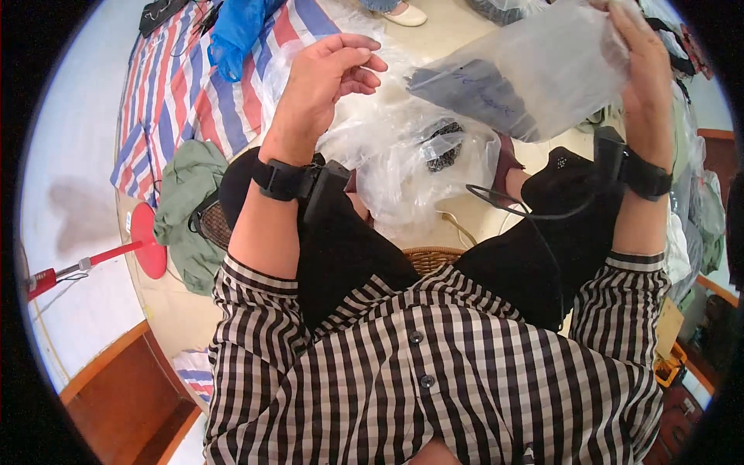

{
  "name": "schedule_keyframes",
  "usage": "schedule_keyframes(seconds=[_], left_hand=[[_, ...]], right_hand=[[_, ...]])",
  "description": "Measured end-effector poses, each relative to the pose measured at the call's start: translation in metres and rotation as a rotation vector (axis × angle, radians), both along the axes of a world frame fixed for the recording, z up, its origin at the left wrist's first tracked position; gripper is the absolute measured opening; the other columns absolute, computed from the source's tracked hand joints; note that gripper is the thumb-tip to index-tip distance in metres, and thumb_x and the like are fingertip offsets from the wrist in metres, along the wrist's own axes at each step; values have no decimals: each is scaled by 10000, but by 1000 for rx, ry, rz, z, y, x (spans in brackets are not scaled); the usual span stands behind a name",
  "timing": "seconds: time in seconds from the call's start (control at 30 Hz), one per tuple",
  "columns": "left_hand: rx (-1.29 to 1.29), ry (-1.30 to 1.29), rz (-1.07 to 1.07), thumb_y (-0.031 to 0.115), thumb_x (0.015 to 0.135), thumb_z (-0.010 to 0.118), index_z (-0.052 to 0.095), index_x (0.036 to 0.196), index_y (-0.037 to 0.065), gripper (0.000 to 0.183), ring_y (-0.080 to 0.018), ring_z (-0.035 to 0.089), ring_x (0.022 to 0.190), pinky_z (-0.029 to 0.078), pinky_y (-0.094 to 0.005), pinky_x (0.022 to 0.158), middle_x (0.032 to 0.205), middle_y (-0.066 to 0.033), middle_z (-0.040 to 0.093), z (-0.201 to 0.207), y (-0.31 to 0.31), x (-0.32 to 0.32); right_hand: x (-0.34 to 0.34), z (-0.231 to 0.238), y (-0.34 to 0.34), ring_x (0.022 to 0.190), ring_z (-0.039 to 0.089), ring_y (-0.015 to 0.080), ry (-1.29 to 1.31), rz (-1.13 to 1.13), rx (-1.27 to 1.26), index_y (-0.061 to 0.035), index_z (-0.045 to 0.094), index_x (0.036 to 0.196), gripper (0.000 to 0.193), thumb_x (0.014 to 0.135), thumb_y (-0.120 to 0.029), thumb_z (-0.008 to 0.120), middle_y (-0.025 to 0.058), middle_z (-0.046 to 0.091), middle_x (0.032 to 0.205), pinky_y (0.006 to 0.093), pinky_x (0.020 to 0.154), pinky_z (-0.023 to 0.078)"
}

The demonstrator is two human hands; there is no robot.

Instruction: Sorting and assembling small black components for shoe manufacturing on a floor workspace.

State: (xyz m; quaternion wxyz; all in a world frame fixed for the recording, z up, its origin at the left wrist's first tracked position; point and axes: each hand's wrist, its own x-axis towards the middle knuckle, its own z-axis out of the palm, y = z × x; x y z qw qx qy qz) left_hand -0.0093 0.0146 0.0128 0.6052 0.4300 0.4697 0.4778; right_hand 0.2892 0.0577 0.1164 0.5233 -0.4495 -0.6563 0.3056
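My right hand (639,54) grips the top end of a clear plastic bag (570,66), raised at the upper right. A flat dark grey piece (480,93) with blue handwriting over it shows in the bag's lower left part. Up to the left, my left hand (333,74) hangs in the air apart from the bag. Its fingers are loosely bent and nothing shows between them. Below the hands, a heap of crumpled clear plastic (387,139) lies between my knees, with a black speckled bundle (444,146) in it.
A striped red, white and blue sheet (186,85) spreads at the far left, bearing a blue plastic bag (236,35). Green cloth (190,174) lies beside a red round stand (147,240). Another person's shoe (407,14) is at the top. A wicker basket rim (426,258) shows below.
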Motion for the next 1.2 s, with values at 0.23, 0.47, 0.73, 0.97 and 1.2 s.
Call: schedule_keyframes(seconds=[0.23, 0.47, 0.73, 0.97, 1.2], left_hand=[[54, -12, -15, 121, 849, 524, 571, 1009, -11, 213, -115, 584, 657, 498, -237, 624, 853, -95, 631, 6, -1, 3], [97, 63, -102, 114, 844, 518, 585, 996, 6, 198, -107, 582, 647, 495, -225, 613, 853, -86, 634, 17, -25, 4], [96, 122, -251, 130, 844, 506, 585, 991, 21, 199, -76, 571, 615, 478, -202, 586, 816, -60, 633, 5, -39, 19], [45, 381, -608, 180, 801, 580, 558, 1060, 31, 299, -137, 602, 727, 472, -257, 630, 853, -83, 637, -37, -48, 43], [204, 951, -934, 355, 725, 647, 548, 1075, 46, 477, -263, 602, 825, 469, -347, 732, 916, -153, 630, -59, -68, 82]], right_hand=[[-2, 26, -38, 843, 556, 125, -259, 200, 145, -20, 614, 949, 215, 872, -195, 516, 32, 613, 881, 237, 765, 414], [-35, 21, -94, 769, 478, 73, -347, 260, -247, -11, 616, 845, 272, 822, -261, 510, 6, 585, 822, 208, 704, 362], [-66, -88, -162, 606, 532, 204, -323, 760, -746, -13, 561, 841, 180, 872, -168, 475, 138, 524, 649, 328, 581, 439], [-98, -94, -178, 707, 569, 417, -676, 1273, -336, 28, 555, 791, 308, 820, -278, 546, 245, 561, 671, 485, 637, 442], [-83, -91, -152, 685, 573, 405, -611, 1255, -336, 34, 554, 803, 316, 812, -282, 551, 236, 563, 659, 471, 637, 450]])
